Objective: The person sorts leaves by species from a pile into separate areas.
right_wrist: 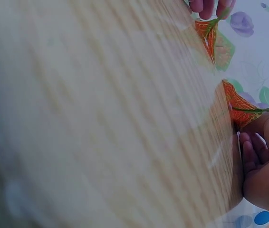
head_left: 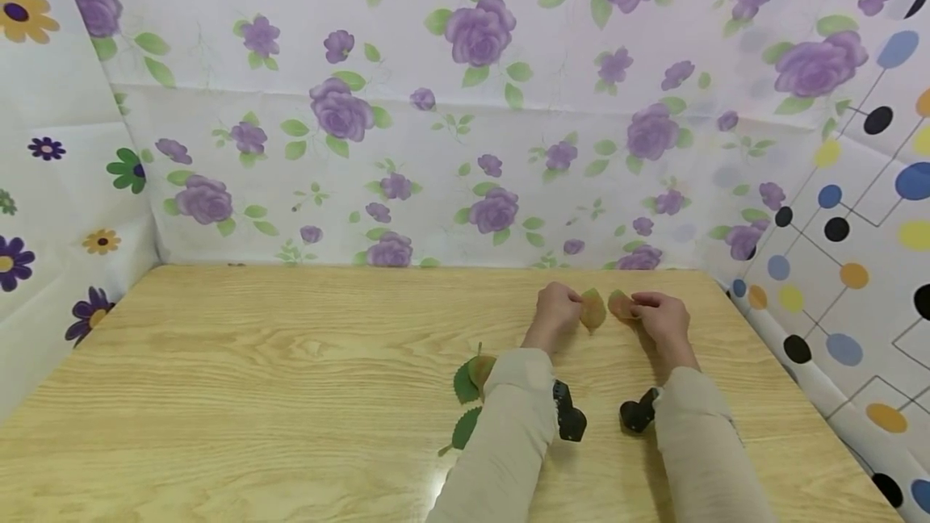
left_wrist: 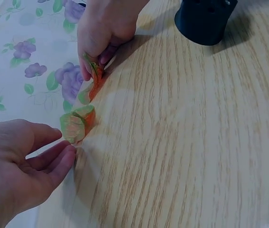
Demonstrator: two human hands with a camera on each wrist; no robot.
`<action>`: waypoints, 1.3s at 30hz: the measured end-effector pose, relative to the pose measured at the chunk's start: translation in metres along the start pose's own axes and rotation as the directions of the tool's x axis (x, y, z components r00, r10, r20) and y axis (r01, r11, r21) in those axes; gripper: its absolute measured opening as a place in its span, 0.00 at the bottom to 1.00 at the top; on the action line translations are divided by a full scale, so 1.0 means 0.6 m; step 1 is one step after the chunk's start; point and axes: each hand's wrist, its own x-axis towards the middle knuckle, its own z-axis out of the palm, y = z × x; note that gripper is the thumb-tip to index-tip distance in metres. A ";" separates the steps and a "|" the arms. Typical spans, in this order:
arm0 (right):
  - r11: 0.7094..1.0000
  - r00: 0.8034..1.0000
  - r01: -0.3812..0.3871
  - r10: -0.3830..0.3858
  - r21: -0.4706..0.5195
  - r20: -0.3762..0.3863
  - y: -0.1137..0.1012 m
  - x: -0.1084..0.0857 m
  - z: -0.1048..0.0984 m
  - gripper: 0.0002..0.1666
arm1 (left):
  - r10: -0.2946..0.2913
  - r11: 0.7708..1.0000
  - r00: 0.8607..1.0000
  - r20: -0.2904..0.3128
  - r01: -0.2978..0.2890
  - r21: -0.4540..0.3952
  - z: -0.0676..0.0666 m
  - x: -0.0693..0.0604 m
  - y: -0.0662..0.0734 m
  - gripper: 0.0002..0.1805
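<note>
Two small leaves, orange-brown with green at the edges and orange veining in the wrist views, are at the far right of the desk (head_left: 291, 394) — the left leaf (head_left: 592, 311) and the right leaf (head_left: 620, 305) side by side with a narrow gap. They sit between the hands: the left hand (head_left: 556, 310) pinches the left leaf by its outer edge, thumb and fingertips nearly together, and the right hand (head_left: 664, 318) pinches the right leaf likewise. Nearer and left, two green leaves (head_left: 465, 384) and a brownish leaf (head_left: 479, 371) lie partly behind the left sleeve (head_left: 508, 434).
</note>
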 end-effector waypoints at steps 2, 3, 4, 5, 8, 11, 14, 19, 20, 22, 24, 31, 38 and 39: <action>1.000 1.000 0.003 -0.003 -0.008 0.003 0.000 0.000 0.001 0.18 | 0.002 1.000 1.000 0.001 -0.002 0.014 0.003 0.001 0.005 0.06; 1.000 1.000 0.003 -0.003 -0.009 0.007 0.001 0.000 0.001 0.17 | 0.004 1.000 1.000 0.018 -0.004 0.017 0.005 0.002 0.008 0.06; 1.000 1.000 0.005 -0.005 -0.011 0.011 0.002 0.001 0.001 0.17 | 0.010 1.000 0.999 0.037 -0.011 0.022 0.006 0.003 0.011 0.06; 1.000 1.000 0.005 -0.005 -0.009 0.015 0.002 0.001 0.002 0.18 | 0.026 0.999 0.998 0.049 -0.028 0.037 0.008 0.003 0.013 0.06; 1.000 1.000 0.005 -0.005 -0.008 0.029 0.005 0.001 0.003 0.18 | 0.063 0.993 0.993 0.101 -0.072 0.097 0.008 0.002 0.022 0.11; 1.000 0.999 0.003 -0.002 -0.017 0.034 0.008 0.001 0.002 0.18 | 0.095 0.981 0.984 0.153 -0.118 0.152 -0.001 -0.003 0.031 0.17; 1.000 1.000 0.008 -0.007 -0.029 0.028 0.009 0.002 -0.001 0.18 | 0.131 0.969 0.969 0.208 -0.169 0.178 -0.019 -0.010 0.044 0.17; 0.999 1.000 0.024 -0.024 -0.034 0.004 0.006 0.006 -0.010 0.18 | 0.262 0.917 0.913 0.313 -0.337 0.213 -0.059 -0.025 0.084 0.19; 0.999 1.000 0.026 -0.026 -0.032 -0.002 0.005 0.008 -0.011 0.18 | 0.285 0.905 0.897 0.338 -0.368 0.213 -0.069 -0.030 0.092 0.20; 0.999 1.000 0.030 -0.030 -0.038 -0.004 0.005 0.009 -0.013 0.18 | 0.334 0.880 0.865 0.374 -0.429 0.205 -0.089 -0.038 0.101 0.20; 0.999 1.000 0.024 -0.024 -0.038 0.012 0.006 0.008 -0.013 0.18 | 0.373 0.862 0.840 0.394 -0.471 0.188 -0.110 -0.047 0.102 0.20; 1.000 1.000 0.010 -0.009 -0.011 0.027 0.008 0.001 -0.002 0.18 | 0.459 0.833 0.803 0.381 -0.538 0.130 -0.182 -0.074 0.062 0.19; 0.998 0.999 0.045 -0.044 -0.042 0.023 0.010 0.003 0.001 0.17 | 0.495 0.781 0.761 0.419 -0.601 0.170 -0.231 -0.111 -0.014 0.18; 0.998 0.999 0.050 -0.049 -0.046 0.020 0.010 0.003 0.001 0.17 | 0.495 0.767 0.755 0.430 -0.612 0.191 -0.236 -0.118 -0.025 0.18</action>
